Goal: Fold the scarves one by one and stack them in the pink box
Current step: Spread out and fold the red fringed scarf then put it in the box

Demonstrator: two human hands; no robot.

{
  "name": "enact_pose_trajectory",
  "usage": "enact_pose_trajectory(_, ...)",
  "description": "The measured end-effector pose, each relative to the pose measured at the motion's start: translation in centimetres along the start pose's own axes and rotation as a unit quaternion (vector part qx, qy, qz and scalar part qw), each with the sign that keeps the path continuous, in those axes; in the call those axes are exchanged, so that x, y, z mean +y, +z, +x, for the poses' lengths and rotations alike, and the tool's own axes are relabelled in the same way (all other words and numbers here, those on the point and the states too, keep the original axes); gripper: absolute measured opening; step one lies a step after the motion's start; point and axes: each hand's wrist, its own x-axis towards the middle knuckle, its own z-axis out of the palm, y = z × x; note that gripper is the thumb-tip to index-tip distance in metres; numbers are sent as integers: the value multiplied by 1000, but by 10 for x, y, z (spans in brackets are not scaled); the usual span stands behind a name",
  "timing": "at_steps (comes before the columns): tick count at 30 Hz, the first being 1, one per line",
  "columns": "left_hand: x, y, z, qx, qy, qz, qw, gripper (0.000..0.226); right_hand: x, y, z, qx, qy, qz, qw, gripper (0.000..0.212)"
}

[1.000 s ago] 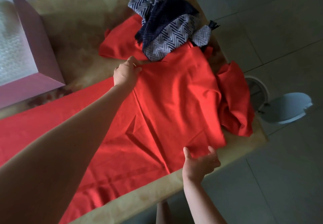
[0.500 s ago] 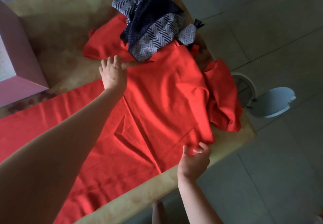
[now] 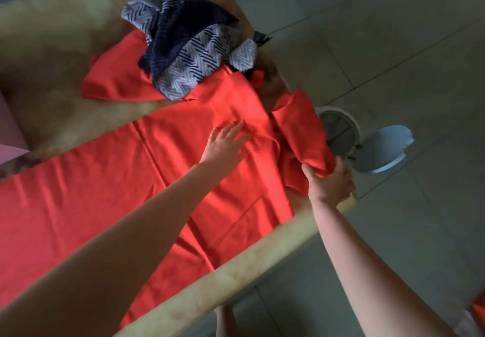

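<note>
**Change noted.** The box (image 3: 10, 131) now shows only as a pink sliver at the far left edge, and its inside is out of view. Both hands have moved right along the red scarf (image 3: 105, 184). The left hand (image 3: 225, 145), which a second ago pinched the far edge, now lies flat on the cloth with its fingers spread, close to the crumpled end. The right hand (image 3: 328, 181) has left the near edge and now grips the bunched end at the table's right corner, with its fingers curled round a wad of cloth.

**Bearing on the task.** In my judgement the middle stretch has been smoothed and the work has passed to the last untidy end. That end must be drawn out flat before any fold can be made. No fold has begun, and nothing is ready for the box.

**Condition of the red scarf.** It lies lengthwise across the table (image 3: 65, 34), from the left edge of the view to the right corner.
- The left and middle parts are flat, with shallow creases across them and one diagonal ridge near the front edge.
- The right end is heaped and partly overhangs the corner, above a white bin (image 3: 341, 129) on the floor.

**Other items.** The patterned scarf (image 3: 189, 55), navy and white, sits crumpled at the far side, untouched. A red piece shows beneath it; I cannot tell whether it belongs to the same scarf or is a separate one.
</note>
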Motion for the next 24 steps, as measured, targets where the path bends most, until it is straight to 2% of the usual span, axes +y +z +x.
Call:
enact_pose_trajectory(1,3,-4,5,23,-26,-51,998,47,4,0,9,-19,-21,-23,999,59)
enact_pose_trajectory(3,12,-13,12,75,-53,-152,984,40,11,-4,25,-8,-48,-24,999,40)
enact_pose_trajectory(5,19,-21,16,103,-59,-231,966,34,6,-15,34,6,-41,76,996,25)
enact_pose_trajectory(7,26,-31,18,109,-84,-304,943,28,-7,-29,37,9,-69,211,975,13)
enact_pose_trajectory(9,33,-42,20,100,-113,-378,913,27,-23,-43,32,15,-120,256,959,6)
enact_pose_trajectory(11,38,-56,22,69,-160,-490,854,28,-39,-49,13,-20,-173,253,952,7)
enact_pose_trajectory(13,40,-71,22,15,-223,-600,768,34,-51,-46,-19,-80,-244,212,943,21)
enact_pose_trajectory(14,39,-79,21,-13,-247,-617,747,38,-56,-42,-38,-114,-285,176,935,26)
enact_pose_trajectory(15,36,-83,19,-37,-264,-611,745,42,-57,-35,-59,-141,-321,132,927,28)
enact_pose_trajectory(17,29,-86,10,-60,-269,-570,774,40,-57,-21,-101,-161,-382,65,908,20)
enact_pose_trajectory(19,18,-81,-1,-56,-257,-529,807,31,-51,-10,-139,-168,-419,52,891,11)
enact_pose_trajectory(20,11,-78,-4,-47,-249,-525,813,28,-47,-6,-153,-170,-423,57,888,8)
enact_pose_trajectory(22,-3,-75,-13,9,-232,-527,817,17,-42,-2,-172,-162,-417,71,892,6)
enact_pose_trajectory(24,-20,-75,-25,83,-234,-554,794,4,-38,-3,-183,-134,-412,68,899,13)
